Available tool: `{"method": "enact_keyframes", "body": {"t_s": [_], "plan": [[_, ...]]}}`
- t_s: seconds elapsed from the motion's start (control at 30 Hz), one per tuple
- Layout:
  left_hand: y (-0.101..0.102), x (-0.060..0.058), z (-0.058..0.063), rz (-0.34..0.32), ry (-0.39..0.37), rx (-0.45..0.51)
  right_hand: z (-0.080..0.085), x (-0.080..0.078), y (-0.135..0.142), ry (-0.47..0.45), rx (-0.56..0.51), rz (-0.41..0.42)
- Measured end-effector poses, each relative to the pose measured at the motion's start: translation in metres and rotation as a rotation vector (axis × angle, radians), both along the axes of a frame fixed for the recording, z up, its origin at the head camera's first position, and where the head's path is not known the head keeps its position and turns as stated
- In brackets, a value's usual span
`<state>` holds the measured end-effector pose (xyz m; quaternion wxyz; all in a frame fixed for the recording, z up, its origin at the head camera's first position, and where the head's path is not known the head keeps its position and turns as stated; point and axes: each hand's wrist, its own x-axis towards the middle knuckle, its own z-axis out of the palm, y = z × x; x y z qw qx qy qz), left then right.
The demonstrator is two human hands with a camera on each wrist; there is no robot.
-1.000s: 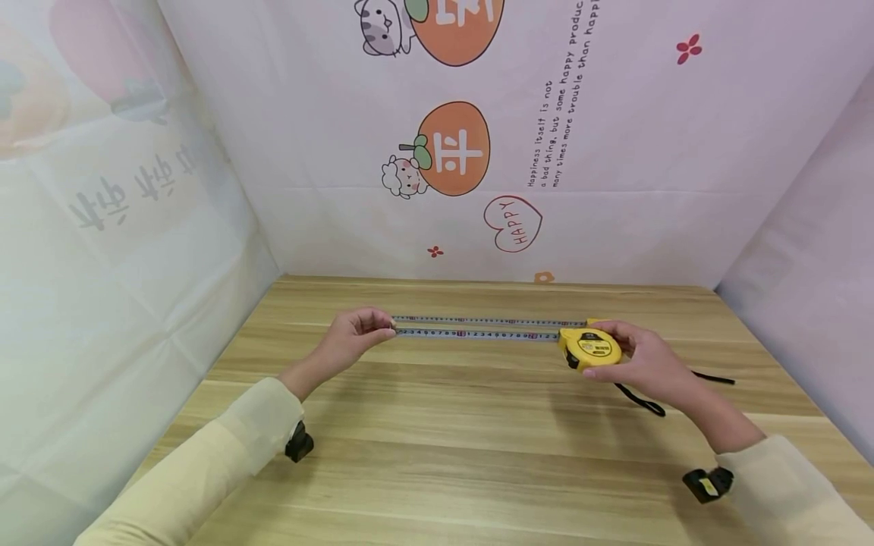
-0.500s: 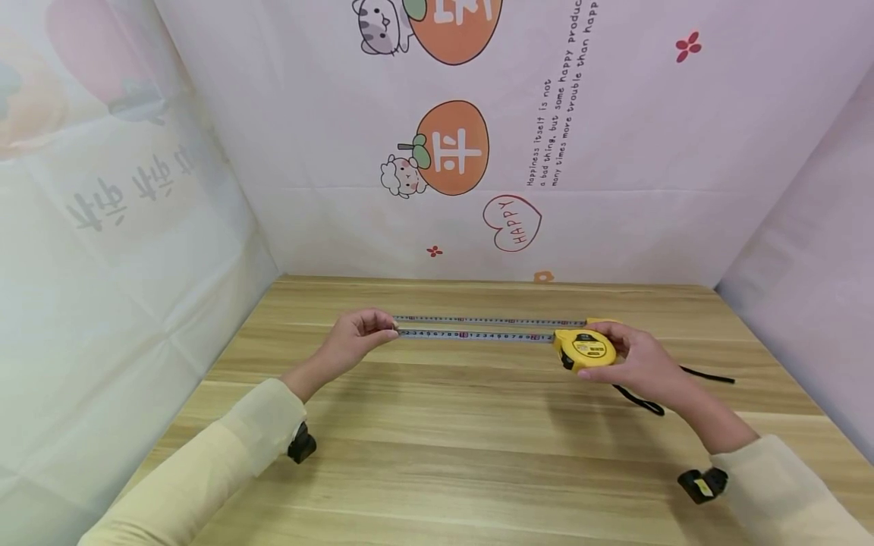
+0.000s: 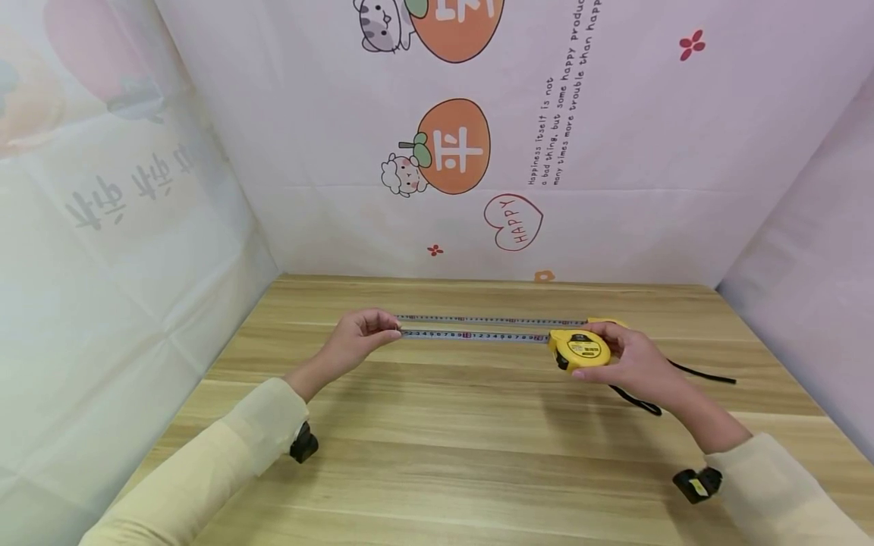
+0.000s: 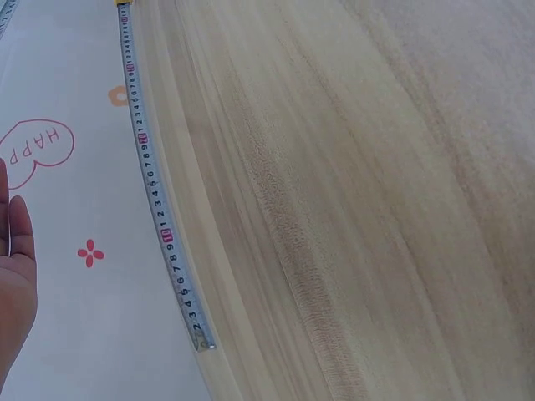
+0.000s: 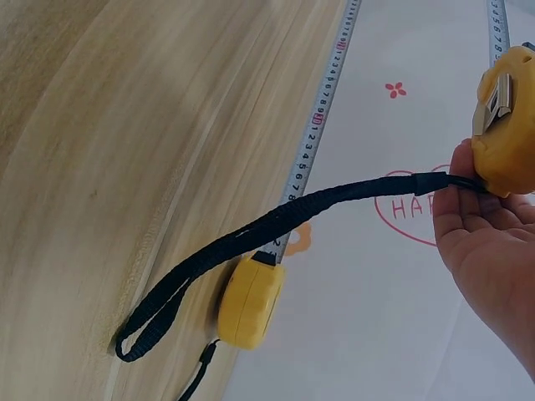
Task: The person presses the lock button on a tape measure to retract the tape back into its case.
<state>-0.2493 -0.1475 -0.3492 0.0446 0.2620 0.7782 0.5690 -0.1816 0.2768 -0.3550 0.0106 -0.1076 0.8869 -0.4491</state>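
A yellow tape measure [image 3: 580,349] is in my right hand [image 3: 635,368], its case gripped between thumb and fingers above the table. Its blade [image 3: 478,336] runs out to the left. My left hand [image 3: 355,341] pinches the end of that blade between thumb and fingers. Just behind lies a second yellow tape measure [image 5: 251,301] with its blade [image 4: 155,188] drawn out along the wood. In the head view my right hand partly hides its case. A black wrist strap [image 5: 276,219] hangs from the held case.
The wooden table [image 3: 437,455] ends at the back against a printed white cloth [image 3: 328,220]. More cloth hangs along the left and right sides. Another black strap [image 3: 703,373] trails from the lying tape measure.
My right hand has moved left with the held tape measure, and the blade between my hands has grown shorter. My left hand has shifted slightly right. The lying tape measure stays put.
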Motion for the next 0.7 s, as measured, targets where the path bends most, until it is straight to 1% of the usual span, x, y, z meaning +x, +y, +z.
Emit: {"method": "enact_keyframes", "body": {"t_s": [0.23, 0.47, 0.7], "plan": [[0.0012, -0.0006, -0.0005, 0.004, 0.007, -0.002, -0.0003, -0.0006, -0.0015, -0.003, -0.003, 0.007], [0.0021, -0.0011, -0.0018, -0.008, 0.009, 0.006, 0.0008, -0.0002, -0.0044, 0.001, 0.033, -0.003], [0.0029, 0.0, -0.0024, -0.003, 0.003, 0.007, 0.0003, 0.0001, -0.0063, 0.009, 0.027, -0.003]]}}
